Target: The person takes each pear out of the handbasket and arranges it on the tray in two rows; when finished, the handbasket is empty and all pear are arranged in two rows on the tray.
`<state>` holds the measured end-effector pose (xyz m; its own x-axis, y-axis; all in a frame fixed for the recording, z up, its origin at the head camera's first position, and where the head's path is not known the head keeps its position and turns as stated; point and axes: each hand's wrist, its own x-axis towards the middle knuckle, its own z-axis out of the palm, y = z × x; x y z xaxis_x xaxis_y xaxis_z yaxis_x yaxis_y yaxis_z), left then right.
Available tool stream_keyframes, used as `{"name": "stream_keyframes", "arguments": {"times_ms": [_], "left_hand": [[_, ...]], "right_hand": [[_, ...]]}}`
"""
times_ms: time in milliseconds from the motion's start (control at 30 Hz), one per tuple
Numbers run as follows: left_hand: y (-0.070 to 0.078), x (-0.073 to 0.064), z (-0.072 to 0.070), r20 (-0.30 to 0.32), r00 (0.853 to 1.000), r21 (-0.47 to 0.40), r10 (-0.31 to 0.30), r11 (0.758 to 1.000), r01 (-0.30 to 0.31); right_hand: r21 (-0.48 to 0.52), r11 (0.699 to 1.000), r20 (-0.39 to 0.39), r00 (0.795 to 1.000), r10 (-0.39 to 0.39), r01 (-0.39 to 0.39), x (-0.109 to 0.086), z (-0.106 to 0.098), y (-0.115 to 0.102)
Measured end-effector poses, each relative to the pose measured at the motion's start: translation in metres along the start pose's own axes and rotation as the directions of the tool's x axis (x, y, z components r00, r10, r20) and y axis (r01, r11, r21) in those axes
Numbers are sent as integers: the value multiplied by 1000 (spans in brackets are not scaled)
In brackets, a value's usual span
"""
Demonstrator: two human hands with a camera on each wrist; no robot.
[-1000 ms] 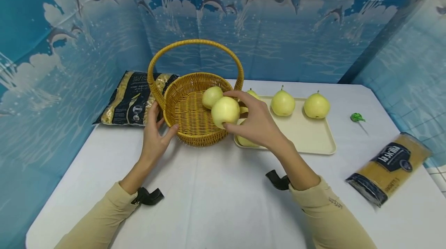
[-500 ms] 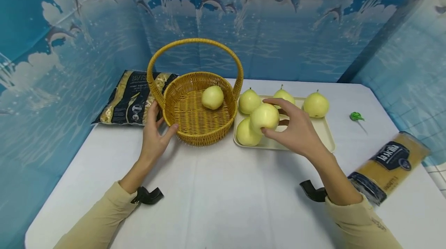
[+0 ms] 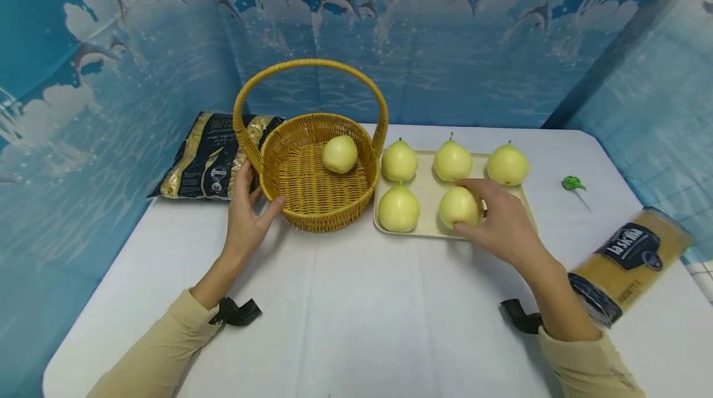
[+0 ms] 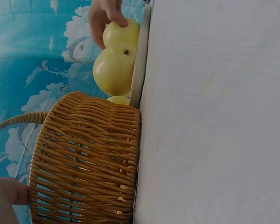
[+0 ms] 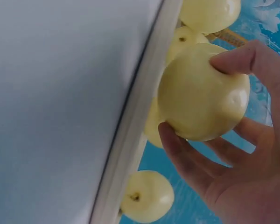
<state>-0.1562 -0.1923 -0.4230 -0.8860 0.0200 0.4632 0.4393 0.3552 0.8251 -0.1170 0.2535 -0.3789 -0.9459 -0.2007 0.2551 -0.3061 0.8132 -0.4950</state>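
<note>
In the head view my right hand (image 3: 505,221) grips a pale yellow-green pear (image 3: 458,207) at the front of the cream tray (image 3: 429,190). The right wrist view shows the thumb on one side of this pear (image 5: 203,93) and the fingers round the other. On the tray beside it are several more pears, one of them a front-left pear (image 3: 398,208). My left hand (image 3: 246,215) holds the side of the yellow wicker basket (image 3: 312,221), its thumb at the rim. One pear (image 3: 340,155) lies inside the basket, whose tall handle (image 3: 312,64) stands upright.
Behind the basket at the left lies a black and gold pasta bag (image 3: 203,160). A spaghetti pack (image 3: 632,265) rests at the right, with a small green object (image 3: 572,184) farther back. A dolphin-print curtain (image 3: 356,45) closes off the back of the white table (image 3: 356,324).
My right hand has carried the pear from beside the basket rightward and down to the tray's front, right of the front-left pear. The left hand and basket have stayed put.
</note>
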Motion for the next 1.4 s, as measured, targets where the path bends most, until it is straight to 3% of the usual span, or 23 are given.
{"name": "stream_keyframes", "arguments": {"times_ms": [267,400,600,733,900,1000,1100,1233,1400], "left_hand": [[-1,0,-1,5,1000,-2,-10,1000,10],[-1,0,-1,7,1000,-7,-10,1000,10],[0,1,0,7,1000,-11,-1,1000,1],[-1,2,0,5,1000,-10,-3,1000,3],[0,1,-1,6,1000,-12,-9,1000,10],[0,2,-2,8,1000,-17,-8,1000,8],[1,1,-1,7,1000,-15,-4,1000,4],[0,1,-1,3,1000,-4,-5,1000,5],[0,1,-2,5,1000,7,-12,1000,12]], "right_hand": [[31,1000,63,998,2,-4,-2,4,5],[76,997,30,999,11,-13,-5,4,5],[177,977,-36,991,127,-119,-5,3,4],[202,947,-1,967,254,-249,-5,3,4],[227,886,77,914,397,-404,-4,2,2],[225,861,126,889,439,-457,-4,2,2],[214,851,151,877,456,-479,-4,2,3],[208,853,136,877,460,-479,-6,4,3],[241,867,110,900,422,-436,-7,6,2]]}}
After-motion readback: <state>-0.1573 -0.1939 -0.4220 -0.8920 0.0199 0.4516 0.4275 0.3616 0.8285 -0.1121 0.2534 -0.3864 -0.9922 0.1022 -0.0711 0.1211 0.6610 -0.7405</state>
